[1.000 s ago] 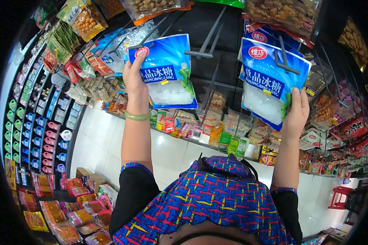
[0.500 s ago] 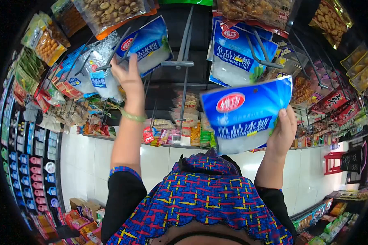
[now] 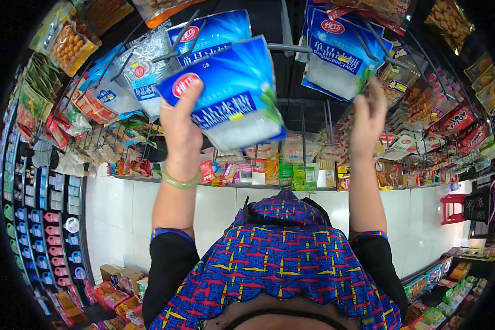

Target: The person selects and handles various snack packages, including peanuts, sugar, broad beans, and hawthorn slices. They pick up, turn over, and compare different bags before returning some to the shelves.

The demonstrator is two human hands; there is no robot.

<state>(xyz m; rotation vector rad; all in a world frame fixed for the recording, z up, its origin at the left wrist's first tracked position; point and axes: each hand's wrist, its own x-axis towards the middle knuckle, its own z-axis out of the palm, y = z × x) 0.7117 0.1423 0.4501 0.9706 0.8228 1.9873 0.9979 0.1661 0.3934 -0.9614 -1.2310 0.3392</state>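
Observation:
My left hand (image 3: 181,132) grips a blue and white bag of rock sugar (image 3: 231,91) by its left side, thumb on the front over the red logo. The bag is tilted and overlaps another blue rock sugar bag (image 3: 225,25) hanging on a hook behind it. A silver-white bag (image 3: 144,63) hangs to the left of it. My right hand (image 3: 369,121) is raised, fingers apart and slightly blurred, with nothing in it. Its fingertips are right at the lower right corner of the hanging rock sugar bags (image 3: 335,49) on the right.
Metal display hooks (image 3: 289,48) stick out from the dark rack. Bags of nuts (image 3: 71,44) and dried goods hang on both sides. Small colourful packets (image 3: 297,175) line a low shelf below. A red stool (image 3: 452,209) with a black basket (image 3: 478,208) stands at the right on the tiled floor.
The rock sugar bag has passed from my right hand to my left and moved left, up against the left hooks. My right hand, now without it, has risen to the right-hand bags.

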